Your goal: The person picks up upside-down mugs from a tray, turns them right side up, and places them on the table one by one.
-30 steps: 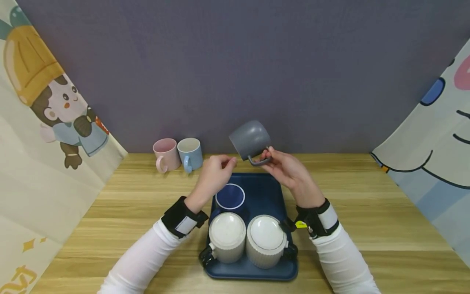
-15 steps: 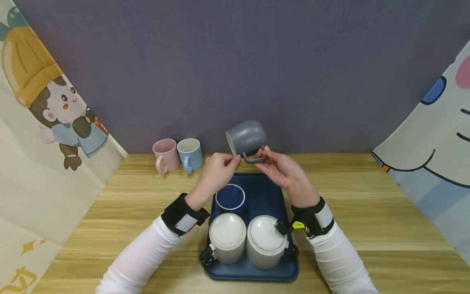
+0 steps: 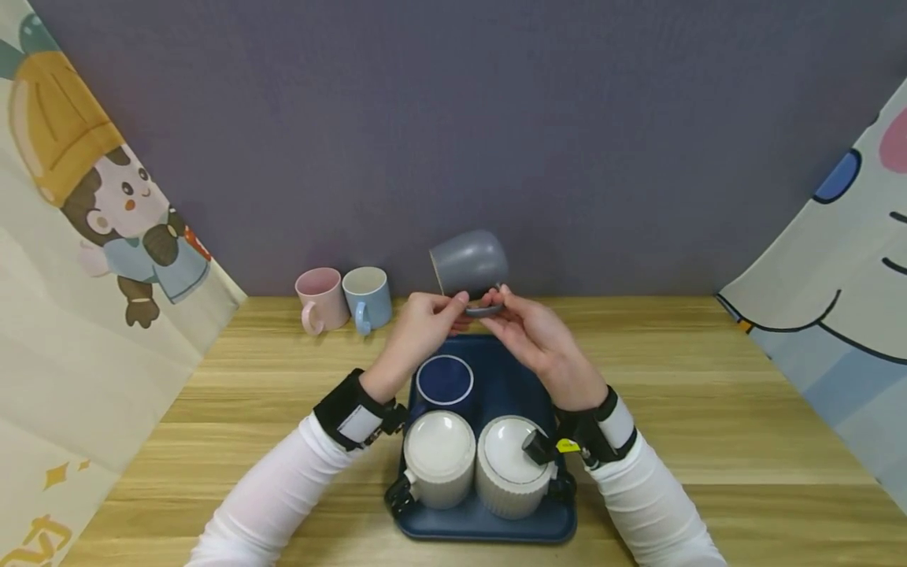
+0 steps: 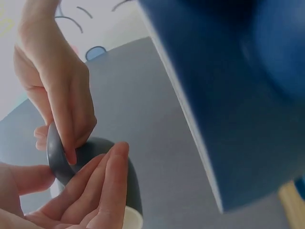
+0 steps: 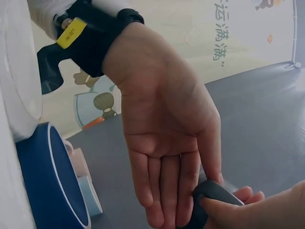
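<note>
A dark grey mug (image 3: 471,261) is tilted on its side in the air beyond the tray's far edge, its mouth facing left and its handle (image 3: 485,311) toward the person. The left hand (image 3: 420,327) pinches the handle near the mug's rim. At the handle's other end, the right hand (image 3: 549,346) holds on with thumb and forefinger, and in the right wrist view its other fingers lie extended. In the left wrist view both hands meet at the grey handle (image 4: 58,155), and a strip of the mug's pale rim (image 4: 132,218) shows.
Below the hands lies a dark blue tray (image 3: 489,531) with an upside-down navy mug (image 3: 444,381) and two upside-down ribbed cream mugs (image 3: 439,457) with black handles. A pink mug (image 3: 323,301) and a light blue mug (image 3: 368,298) stand by the grey wall.
The grey mug has moved slightly left and tipped closer to horizontal. The right hand came left with it, while the left hand, earlier apart from the mug, now pinches its handle.
</note>
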A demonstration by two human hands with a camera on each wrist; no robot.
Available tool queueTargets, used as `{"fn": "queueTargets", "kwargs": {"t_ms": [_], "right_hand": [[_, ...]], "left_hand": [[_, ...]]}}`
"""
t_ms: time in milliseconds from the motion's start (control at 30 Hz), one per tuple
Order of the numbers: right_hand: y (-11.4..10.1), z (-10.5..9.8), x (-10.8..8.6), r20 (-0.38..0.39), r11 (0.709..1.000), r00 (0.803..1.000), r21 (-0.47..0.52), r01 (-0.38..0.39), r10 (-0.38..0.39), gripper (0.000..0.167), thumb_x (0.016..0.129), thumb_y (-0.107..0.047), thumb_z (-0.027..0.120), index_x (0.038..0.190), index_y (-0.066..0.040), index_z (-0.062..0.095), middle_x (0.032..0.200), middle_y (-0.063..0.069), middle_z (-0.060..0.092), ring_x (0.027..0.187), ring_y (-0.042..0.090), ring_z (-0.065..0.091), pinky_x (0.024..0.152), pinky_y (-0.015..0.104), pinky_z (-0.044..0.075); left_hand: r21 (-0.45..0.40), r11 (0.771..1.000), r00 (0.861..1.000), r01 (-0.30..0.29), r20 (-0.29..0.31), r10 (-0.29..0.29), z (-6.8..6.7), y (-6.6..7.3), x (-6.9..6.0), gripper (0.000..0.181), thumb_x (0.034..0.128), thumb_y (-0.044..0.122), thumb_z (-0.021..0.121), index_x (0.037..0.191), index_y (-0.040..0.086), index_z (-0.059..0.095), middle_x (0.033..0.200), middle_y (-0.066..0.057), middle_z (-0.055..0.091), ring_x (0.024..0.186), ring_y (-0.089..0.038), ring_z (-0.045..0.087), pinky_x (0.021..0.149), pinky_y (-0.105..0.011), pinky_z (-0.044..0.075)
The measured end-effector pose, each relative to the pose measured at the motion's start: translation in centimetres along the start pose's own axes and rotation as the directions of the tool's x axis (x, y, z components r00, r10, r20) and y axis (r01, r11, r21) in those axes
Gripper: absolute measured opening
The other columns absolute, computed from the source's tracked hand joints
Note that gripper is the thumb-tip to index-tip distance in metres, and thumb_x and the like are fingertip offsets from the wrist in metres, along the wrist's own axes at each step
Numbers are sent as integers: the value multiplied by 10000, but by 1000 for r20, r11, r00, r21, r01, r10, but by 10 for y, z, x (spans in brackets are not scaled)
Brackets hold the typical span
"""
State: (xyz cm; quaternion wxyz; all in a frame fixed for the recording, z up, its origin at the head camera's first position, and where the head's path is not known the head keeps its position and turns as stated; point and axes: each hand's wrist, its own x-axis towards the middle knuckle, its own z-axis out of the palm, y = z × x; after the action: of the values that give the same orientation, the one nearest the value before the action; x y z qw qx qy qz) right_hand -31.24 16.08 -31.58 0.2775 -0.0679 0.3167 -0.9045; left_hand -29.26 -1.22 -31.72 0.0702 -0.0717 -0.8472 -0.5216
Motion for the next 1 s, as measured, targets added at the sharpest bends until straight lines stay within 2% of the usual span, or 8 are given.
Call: {"fn": "queueTargets", "kwargs": {"t_ms": [100,233,400,500,567,700,800,1000], "right_hand": [[2,0,0,42,999,999,-47,26,-25,207,1038,-116,281,988,-36,465,917,25,476,950,126,526,949,254,459],[5,0,1,61,994,997,-95,48,-42,283,1038,-118,297,918,-42,542,936,30,519,972,130,558,941,237,469],[11,2,1,76,980,994,-179,86,-73,310,1038,-121,307,931,-64,592,973,29,597,1025,132,591,1095,324,343],[13,1,0,75,975,995,-207,85,-71,322,1037,-128,311,935,-72,611,987,31,630,1053,136,597,1139,369,247],[13,1,1,75,973,995,-220,76,-60,320,1037,-137,320,932,-76,616,997,33,638,1067,137,595,1138,370,249],[11,-1,2,68,970,997,-237,44,-29,285,1030,-164,359,963,-89,626,1022,22,628,1081,126,580,1077,312,372],[11,-2,3,38,971,999,-241,4,5,266,1024,-178,381,987,-104,635,1007,-5,636,1050,103,578,973,253,465],[14,-2,3,-14,973,999,-228,-45,43,236,1015,-172,408,987,-110,635,927,-23,656,937,95,601,865,240,507]], "left_hand": [[-140,989,999,41,25,-38,0,-1,1,395,971,299,537,1005,-56,707,900,-216,713,828,-299,709,745,-388,571],[-260,962,996,83,37,-76,-2,-2,0,367,962,258,559,1044,-77,684,937,-236,704,830,-287,711,770,-390,567],[-373,921,993,113,16,-115,-4,-1,1,312,956,165,566,1076,-108,657,963,-224,704,778,-194,712,762,-359,571],[-412,904,993,112,4,-122,-5,-1,1,291,949,118,564,1077,-131,644,953,-192,710,749,-142,700,763,-353,571],[-424,899,993,106,0,-117,-5,-1,1,281,944,95,566,1069,-145,638,930,-167,709,739,-130,694,772,-361,569],[-424,900,992,104,-25,-127,-7,0,0,269,929,94,587,1049,-139,648,893,-122,693,714,-121,689,790,-373,564],[-446,889,988,107,-50,-144,-9,3,0,259,918,90,604,1045,-132,650,892,-113,686,701,-113,683,786,-362,565],[-501,859,985,104,-67,-158,-10,4,0,239,907,46,605,1039,-150,634,873,-92,669,695,-96,672,777,-329,567]]}}
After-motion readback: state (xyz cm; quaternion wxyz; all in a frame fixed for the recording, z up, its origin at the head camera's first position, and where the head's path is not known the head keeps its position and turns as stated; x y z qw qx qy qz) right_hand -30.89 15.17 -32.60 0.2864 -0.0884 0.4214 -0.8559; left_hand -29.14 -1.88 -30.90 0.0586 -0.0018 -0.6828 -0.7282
